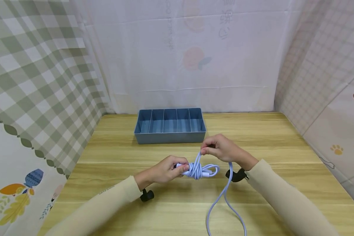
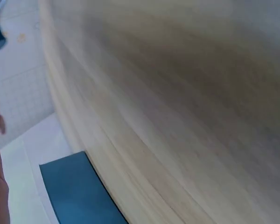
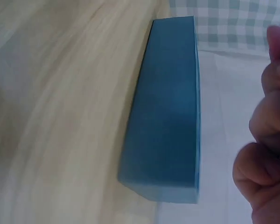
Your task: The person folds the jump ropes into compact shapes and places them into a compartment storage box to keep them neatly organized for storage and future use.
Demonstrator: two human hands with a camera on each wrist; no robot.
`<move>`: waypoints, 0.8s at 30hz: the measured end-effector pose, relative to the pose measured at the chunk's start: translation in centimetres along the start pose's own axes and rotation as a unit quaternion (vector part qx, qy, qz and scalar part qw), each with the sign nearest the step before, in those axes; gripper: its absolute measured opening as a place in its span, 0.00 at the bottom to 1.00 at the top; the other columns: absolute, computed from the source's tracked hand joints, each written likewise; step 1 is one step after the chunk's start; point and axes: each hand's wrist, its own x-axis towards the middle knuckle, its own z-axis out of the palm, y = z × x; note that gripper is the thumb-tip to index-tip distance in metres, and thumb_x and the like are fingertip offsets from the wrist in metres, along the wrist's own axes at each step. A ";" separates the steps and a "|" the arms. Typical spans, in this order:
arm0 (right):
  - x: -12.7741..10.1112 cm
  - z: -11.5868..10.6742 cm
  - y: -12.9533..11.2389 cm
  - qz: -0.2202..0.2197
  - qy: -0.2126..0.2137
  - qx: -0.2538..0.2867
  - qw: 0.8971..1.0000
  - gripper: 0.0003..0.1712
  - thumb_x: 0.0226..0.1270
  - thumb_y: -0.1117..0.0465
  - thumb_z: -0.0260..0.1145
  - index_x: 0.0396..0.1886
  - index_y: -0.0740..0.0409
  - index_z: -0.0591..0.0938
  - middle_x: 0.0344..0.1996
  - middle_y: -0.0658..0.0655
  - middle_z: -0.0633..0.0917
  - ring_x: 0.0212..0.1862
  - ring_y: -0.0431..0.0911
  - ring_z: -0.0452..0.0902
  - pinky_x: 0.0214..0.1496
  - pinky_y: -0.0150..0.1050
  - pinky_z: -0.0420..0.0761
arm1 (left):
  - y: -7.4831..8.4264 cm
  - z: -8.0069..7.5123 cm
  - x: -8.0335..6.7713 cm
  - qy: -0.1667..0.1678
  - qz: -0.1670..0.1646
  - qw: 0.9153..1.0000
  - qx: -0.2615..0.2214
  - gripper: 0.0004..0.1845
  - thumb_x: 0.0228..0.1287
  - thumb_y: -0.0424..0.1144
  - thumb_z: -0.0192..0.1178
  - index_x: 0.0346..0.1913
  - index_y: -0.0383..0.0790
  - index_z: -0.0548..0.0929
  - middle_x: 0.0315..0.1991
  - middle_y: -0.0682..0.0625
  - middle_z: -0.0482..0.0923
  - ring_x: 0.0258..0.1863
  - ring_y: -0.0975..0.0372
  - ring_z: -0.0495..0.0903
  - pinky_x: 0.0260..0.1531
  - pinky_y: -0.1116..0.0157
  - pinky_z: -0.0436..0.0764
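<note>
Head view: lilac cable bundle between two hands

Over the middle of the worktop (image 1: 112, 154), the left hand (image 1: 167, 169) pinches one end of the bundled lilac cable (image 1: 196, 171), thumb and fingers hiding that end. The right hand (image 1: 222, 148), fingers curled, pinches a doubled strand just above the bundle; the fingertips cover where it is gripped. Two strands hang beside the right wrist and run towards the near edge, cut off by the frame. The blue-grey divided box (image 1: 171, 137) stands by the far edge. Both wrist views crop the hands, so the grip is hard to make out there.
</note>
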 end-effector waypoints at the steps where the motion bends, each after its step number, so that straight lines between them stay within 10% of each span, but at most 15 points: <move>1: 0.0 0.1 0.4 0.008 -0.009 0.023 1.000 0.07 0.69 0.72 0.68 0.31 0.59 0.86 0.27 0.54 0.84 0.28 0.37 0.71 0.31 0.31 0.74 | 0.1 0.1 0.0 -0.001 0.002 1.000 -0.010 0.11 0.81 0.31 0.50 0.38 0.35 0.81 0.24 0.57 0.67 0.21 0.69 0.64 0.22 0.71 0.66; 8: -0.2 1.2 2.8 0.026 -0.031 0.139 0.989 0.08 0.76 0.70 0.62 0.36 0.65 0.85 0.29 0.54 0.83 0.31 0.38 0.73 0.33 0.30 0.76 | 0.1 0.4 -0.2 0.028 -0.031 0.993 -0.109 0.14 0.83 0.35 0.47 0.38 0.31 0.77 0.20 0.54 0.64 0.15 0.67 0.61 0.15 0.70 0.62; 15: -0.2 3.3 3.6 0.045 0.033 0.114 0.992 0.08 0.72 0.77 0.59 0.36 0.70 0.84 0.27 0.54 0.82 0.31 0.39 0.75 0.32 0.33 0.77 | 0.4 0.1 0.7 0.150 -0.071 0.956 -0.240 0.17 0.85 0.39 0.43 0.40 0.27 0.71 0.23 0.49 0.63 0.18 0.67 0.59 0.16 0.71 0.58; 24: -0.9 6.8 1.9 0.031 0.019 -0.132 0.991 0.07 0.74 0.70 0.64 0.36 0.59 0.86 0.30 0.53 0.87 0.33 0.36 0.77 0.36 0.35 0.80 | -0.3 -0.6 1.9 0.343 -0.156 0.924 -0.059 0.15 0.82 0.38 0.51 0.35 0.31 0.77 0.21 0.50 0.70 0.16 0.65 0.67 0.14 0.71 0.66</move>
